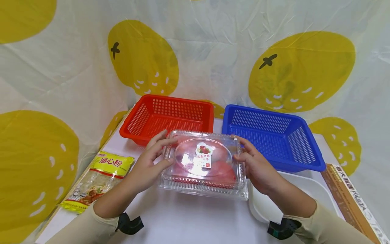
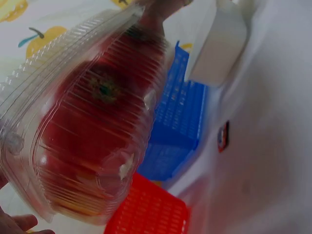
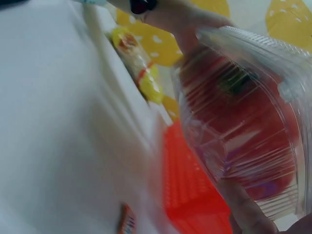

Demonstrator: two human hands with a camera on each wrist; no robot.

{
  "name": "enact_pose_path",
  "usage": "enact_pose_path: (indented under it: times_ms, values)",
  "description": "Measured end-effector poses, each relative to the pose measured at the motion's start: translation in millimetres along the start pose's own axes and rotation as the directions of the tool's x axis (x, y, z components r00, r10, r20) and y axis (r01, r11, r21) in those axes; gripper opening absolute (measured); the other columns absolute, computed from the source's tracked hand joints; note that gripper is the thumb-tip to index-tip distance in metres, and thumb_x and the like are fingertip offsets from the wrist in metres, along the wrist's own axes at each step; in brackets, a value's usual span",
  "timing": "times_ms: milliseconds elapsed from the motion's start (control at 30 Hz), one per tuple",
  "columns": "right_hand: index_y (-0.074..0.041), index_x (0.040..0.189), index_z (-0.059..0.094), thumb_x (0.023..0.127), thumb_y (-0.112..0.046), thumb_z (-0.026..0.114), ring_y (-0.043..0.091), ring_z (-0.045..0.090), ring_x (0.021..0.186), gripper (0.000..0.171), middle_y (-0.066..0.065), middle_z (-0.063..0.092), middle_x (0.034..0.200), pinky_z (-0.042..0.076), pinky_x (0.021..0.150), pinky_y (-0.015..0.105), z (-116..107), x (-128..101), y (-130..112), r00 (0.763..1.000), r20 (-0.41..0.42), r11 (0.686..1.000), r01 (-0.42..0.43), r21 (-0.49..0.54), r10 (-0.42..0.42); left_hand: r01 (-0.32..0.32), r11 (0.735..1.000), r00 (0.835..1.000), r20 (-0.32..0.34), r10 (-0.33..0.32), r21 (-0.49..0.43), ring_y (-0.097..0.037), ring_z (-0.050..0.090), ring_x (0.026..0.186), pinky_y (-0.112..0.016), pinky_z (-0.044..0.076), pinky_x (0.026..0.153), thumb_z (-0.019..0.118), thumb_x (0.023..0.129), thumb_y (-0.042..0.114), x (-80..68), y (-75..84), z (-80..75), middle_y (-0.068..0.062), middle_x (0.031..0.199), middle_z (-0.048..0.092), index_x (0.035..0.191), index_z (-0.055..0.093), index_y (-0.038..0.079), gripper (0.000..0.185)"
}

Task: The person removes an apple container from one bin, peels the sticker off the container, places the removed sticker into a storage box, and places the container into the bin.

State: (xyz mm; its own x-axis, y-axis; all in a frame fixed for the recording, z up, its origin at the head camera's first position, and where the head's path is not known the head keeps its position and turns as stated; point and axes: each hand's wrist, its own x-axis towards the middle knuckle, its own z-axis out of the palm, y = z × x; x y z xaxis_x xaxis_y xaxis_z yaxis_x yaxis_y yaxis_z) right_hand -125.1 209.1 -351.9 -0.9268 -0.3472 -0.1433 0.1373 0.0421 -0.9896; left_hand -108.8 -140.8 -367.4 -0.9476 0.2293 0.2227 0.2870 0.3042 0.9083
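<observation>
Box: clear plastic clamshell of red fruit between my hands, long axis running hand to hand.
Grip: my left hand and right hand clasp its short ends, equally near.

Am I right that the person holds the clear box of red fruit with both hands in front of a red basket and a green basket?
Not quite: the second basket is blue, not green. The head view shows the left hand and right hand holding the clear box of red fruit in front of the red basket and the blue basket.
</observation>
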Motion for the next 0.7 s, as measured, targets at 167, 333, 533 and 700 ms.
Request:
enact_pose_path:
  times_ms: [167, 333, 533, 700]
  values:
    - [-0.028, 0.168, 0.028, 0.103, -0.020, 0.056, 0.039, 0.053, 0.131, 0.071, 0.016, 0.035, 0.162, 0.062, 0.092, 0.049, 17.1, 3.6, 15.7, 0.998, -0.030, 0.999, -0.047, 0.010, 0.047, -0.017, 1.000, 1.000, 0.007, 0.017, 0.024, -0.033, 0.022, 0.161, -0.069, 0.037, 0.117, 0.071, 0.098, 0.013, -10.2, -12.5, -10.6, 0.002, 0.174, 0.025, 0.149, 0.063, 0.030, 0.054]
    - [-0.026, 0.165, 0.034, 0.100, -0.017, 0.058, 0.035, 0.057, 0.121, 0.069, 0.017, 0.039, 0.155, 0.062, 0.085, 0.048, 37.9, 8.1, 33.9, 0.995, -0.060, 0.995, -0.072, 0.064, 0.076, -0.031, 0.999, 0.999, 0.016, 0.030, 0.045, -0.037, 0.025, 0.159, -0.074, 0.036, 0.115, 0.070, 0.097, 0.008, -20.0, -27.7, -22.1, -0.003, 0.172, 0.030, 0.149, 0.064, 0.024, 0.055]
    - [-0.023, 0.162, 0.038, 0.099, -0.015, 0.059, 0.031, 0.062, 0.112, 0.068, 0.020, 0.044, 0.149, 0.063, 0.078, 0.046, 61.5, 15.0, 51.5, 0.996, -0.049, 0.990, -0.072, 0.118, 0.078, -0.034, 0.998, 0.999, 0.020, 0.033, 0.051, -0.039, 0.026, 0.158, -0.077, 0.034, 0.113, 0.067, 0.099, 0.003, -33.5, -45.2, -37.7, -0.011, 0.171, 0.033, 0.148, 0.064, 0.019, 0.052]
    - [-0.021, 0.162, 0.036, 0.099, -0.012, 0.059, 0.027, 0.069, 0.100, 0.067, 0.021, 0.047, 0.145, 0.065, 0.072, 0.044, 74.6, 15.1, 58.0, 0.995, -0.028, 0.986, -0.086, 0.146, 0.091, 0.014, 0.999, 1.000, 0.022, -0.015, 0.047, -0.037, 0.025, 0.158, -0.060, 0.041, 0.114, 0.065, 0.100, 0.002, -40.7, -55.7, -45.0, -0.012, 0.171, 0.032, 0.148, 0.064, 0.016, 0.051]
